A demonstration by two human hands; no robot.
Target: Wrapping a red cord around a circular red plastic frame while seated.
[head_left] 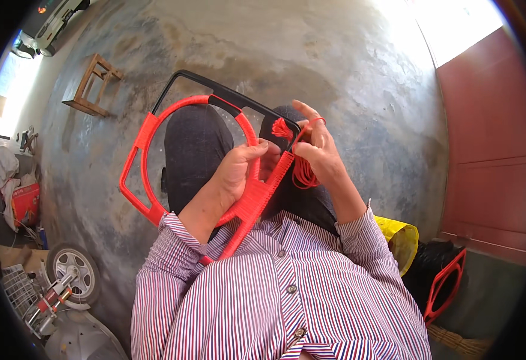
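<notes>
A frame (256, 198) rests tilted across my lap: a rounded-cornered outer rim with a ring inside it. Red cord is wound tightly around most of it, while the far side and a short stretch of the ring show bare black. My left hand (239, 171) grips the ring's right side, thumb on top, its other fingers partly hidden behind. At the frame's right corner, my right hand (322, 150) is closed on a looped bundle of red cord (303, 174), with a strand passing round a finger and the index finger raised. A frayed red cord tuft (281, 128) lies beside that corner.
A wooden stool (86, 90) stands on the concrete floor at far left. Nearer on the left is a scooter wheel (73, 273). To my right are a yellow bag (402, 240), another red-wrapped frame (445, 288) and a dark red door (485, 144). A vehicle (50, 30) is at upper left.
</notes>
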